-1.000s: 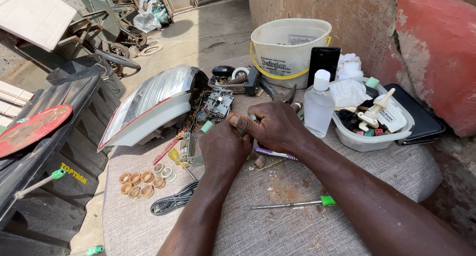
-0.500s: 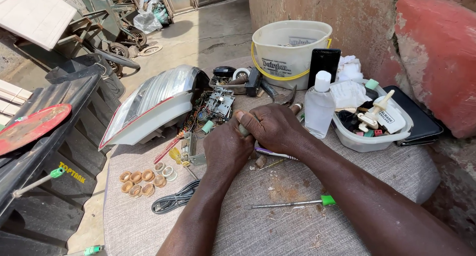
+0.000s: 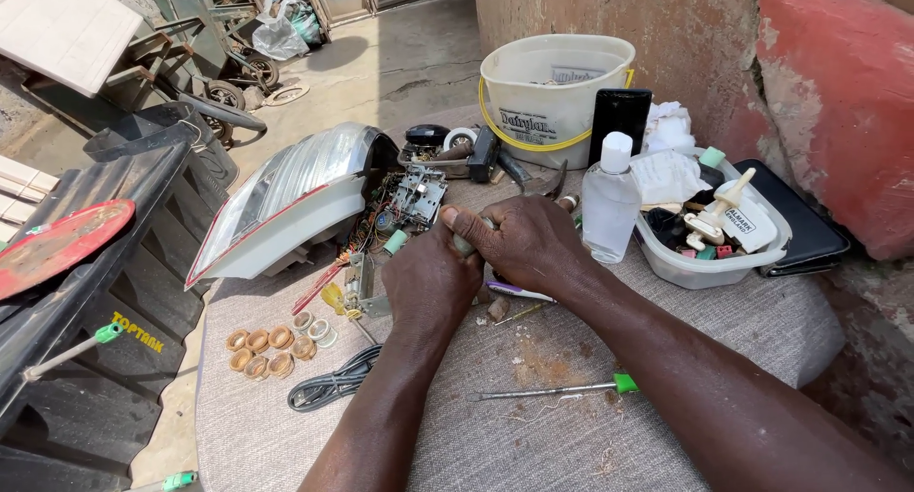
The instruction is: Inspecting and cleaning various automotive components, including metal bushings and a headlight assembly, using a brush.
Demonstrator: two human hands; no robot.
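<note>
My left hand (image 3: 430, 281) and my right hand (image 3: 522, 241) are pressed together over the grey cloth-covered table (image 3: 666, 397), both closed around a small pale object (image 3: 464, 245) that is mostly hidden between the fingers. Just beyond the hands lies an opened silver and white device casing (image 3: 290, 201) with an exposed circuit board (image 3: 414, 195) and wires. A thin pen-like tool (image 3: 519, 291) lies under my right wrist. A green-handled screwdriver (image 3: 562, 389) rests on the cloth nearer to me.
A clear plastic bottle (image 3: 609, 201), a black phone (image 3: 619, 120), a white bucket (image 3: 552, 92) and a plastic tub of small parts (image 3: 709, 235) stand at the right. Several copper coils (image 3: 267, 347) and a black cable (image 3: 333, 387) lie at the left. Black plastic bin (image 3: 105, 292) sits beside the table.
Both hands stay clasped on the small object at the same spot, with only slight shifts of the fingers. Nothing else on the table has moved.
</note>
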